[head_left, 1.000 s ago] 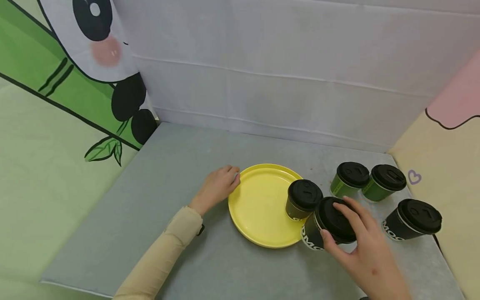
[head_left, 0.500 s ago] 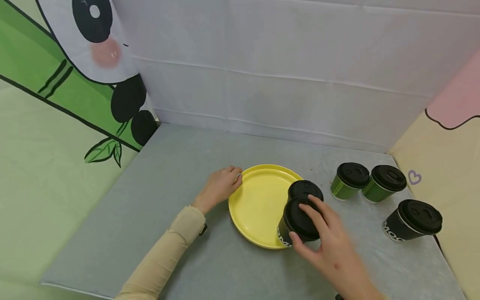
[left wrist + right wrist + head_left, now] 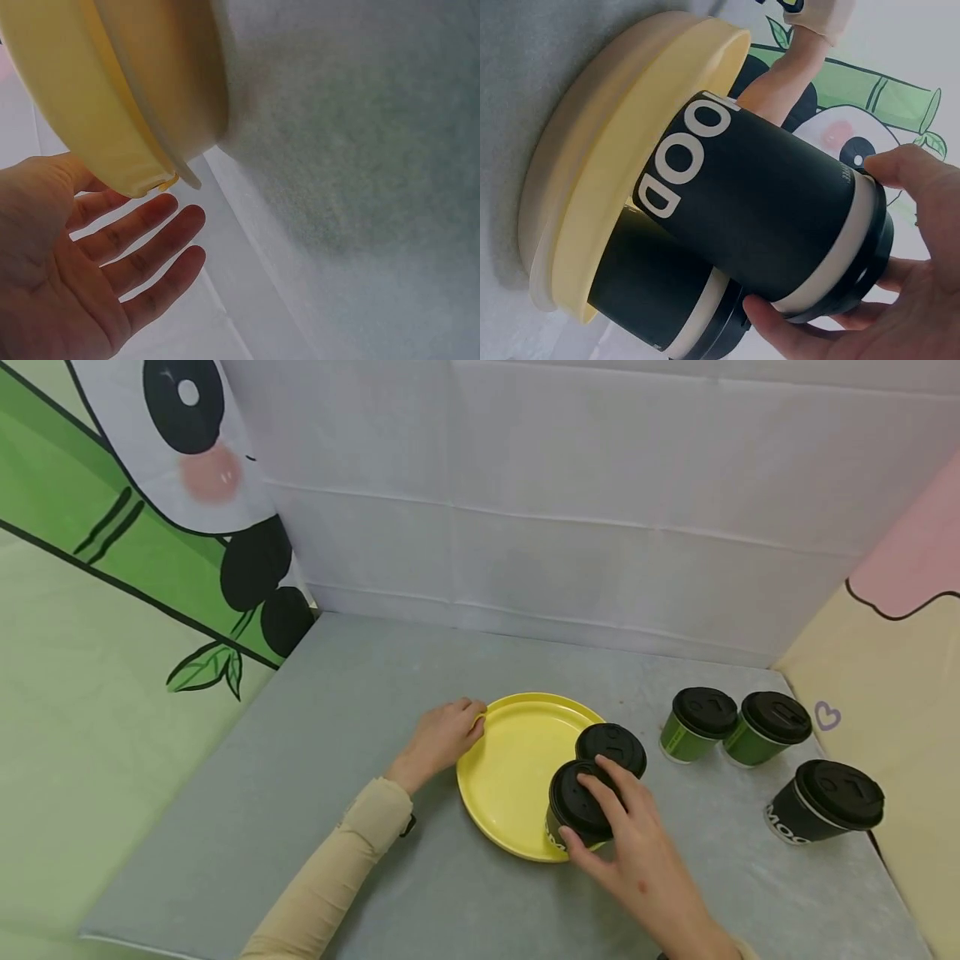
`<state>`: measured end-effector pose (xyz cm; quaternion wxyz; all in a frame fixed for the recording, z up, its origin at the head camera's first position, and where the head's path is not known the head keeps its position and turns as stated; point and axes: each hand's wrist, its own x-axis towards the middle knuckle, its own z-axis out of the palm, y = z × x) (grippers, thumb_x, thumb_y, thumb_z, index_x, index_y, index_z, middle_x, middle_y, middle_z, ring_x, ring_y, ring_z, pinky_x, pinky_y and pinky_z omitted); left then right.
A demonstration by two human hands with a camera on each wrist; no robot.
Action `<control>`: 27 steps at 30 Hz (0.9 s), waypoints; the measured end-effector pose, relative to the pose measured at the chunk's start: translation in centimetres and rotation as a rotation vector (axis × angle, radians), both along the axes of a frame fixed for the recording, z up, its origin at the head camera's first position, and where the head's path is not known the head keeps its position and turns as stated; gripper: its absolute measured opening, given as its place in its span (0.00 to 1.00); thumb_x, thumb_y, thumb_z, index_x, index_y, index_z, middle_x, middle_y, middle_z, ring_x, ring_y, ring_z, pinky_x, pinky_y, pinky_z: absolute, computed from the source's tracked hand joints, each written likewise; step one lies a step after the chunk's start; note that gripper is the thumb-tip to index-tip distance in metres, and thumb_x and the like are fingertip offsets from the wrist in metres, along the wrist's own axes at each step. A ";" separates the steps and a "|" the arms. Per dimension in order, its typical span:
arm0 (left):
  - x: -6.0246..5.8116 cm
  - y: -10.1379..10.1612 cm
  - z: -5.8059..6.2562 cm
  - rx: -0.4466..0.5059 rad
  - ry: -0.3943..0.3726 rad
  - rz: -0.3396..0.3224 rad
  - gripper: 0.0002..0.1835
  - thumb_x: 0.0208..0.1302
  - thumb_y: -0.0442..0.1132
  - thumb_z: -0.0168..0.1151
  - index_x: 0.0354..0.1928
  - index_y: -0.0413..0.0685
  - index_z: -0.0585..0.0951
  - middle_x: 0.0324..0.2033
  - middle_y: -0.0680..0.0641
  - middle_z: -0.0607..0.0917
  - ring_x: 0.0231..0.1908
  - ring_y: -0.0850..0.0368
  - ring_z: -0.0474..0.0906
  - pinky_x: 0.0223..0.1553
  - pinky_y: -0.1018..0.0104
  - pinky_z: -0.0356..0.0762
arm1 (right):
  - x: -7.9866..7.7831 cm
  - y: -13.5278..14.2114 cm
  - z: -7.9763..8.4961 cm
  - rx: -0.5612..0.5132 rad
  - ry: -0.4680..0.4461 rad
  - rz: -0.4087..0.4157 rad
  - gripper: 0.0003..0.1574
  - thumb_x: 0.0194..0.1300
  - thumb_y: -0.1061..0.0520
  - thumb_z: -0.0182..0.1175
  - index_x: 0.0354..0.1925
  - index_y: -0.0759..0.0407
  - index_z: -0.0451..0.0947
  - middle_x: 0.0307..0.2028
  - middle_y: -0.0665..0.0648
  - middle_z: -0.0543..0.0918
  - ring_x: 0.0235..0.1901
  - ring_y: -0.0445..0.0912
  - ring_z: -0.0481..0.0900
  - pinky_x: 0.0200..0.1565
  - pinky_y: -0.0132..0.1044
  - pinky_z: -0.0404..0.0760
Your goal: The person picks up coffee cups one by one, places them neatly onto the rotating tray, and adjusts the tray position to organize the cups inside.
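Note:
My right hand (image 3: 645, 868) grips a black lidded coffee cup (image 3: 573, 802) by its lid, fingers on top and thumb at the side. This cup is over the near right part of a round yellow plate (image 3: 504, 777). In the right wrist view white letters show on its dark side, and its base overlaps the plate's rim. Just behind it, a second black lidded cup (image 3: 656, 277) stands on the plate, partly hidden. At the plate's left edge my left hand (image 3: 441, 739) pinches the rim; its other fingers (image 3: 154, 259) are loosely bent beside it.
Two green cups with black lids, one (image 3: 693, 727) beside the other (image 3: 768, 727), stand right of the plate at the back. A third black cup (image 3: 821, 802) is near the table's right edge. A white cloth wall (image 3: 562, 510) rises behind the grey table (image 3: 360, 677).
My right hand has carried the black cup leftward from beside the plate's right edge to over the plate. The left hand keeps its place at the rim, barely shifting.

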<state>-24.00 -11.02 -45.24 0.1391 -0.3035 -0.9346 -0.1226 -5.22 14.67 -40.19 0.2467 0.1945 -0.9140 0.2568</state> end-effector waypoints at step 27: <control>0.0 0.1 -0.4 0.014 0.033 -0.024 0.10 0.73 0.36 0.60 0.50 0.41 0.83 0.38 0.44 0.86 0.30 0.52 0.82 0.30 0.61 0.80 | -0.2 -0.5 -2.0 0.061 -0.060 -0.038 0.37 0.58 0.49 0.75 0.62 0.56 0.74 0.67 0.66 0.67 0.65 0.61 0.66 0.51 0.57 0.80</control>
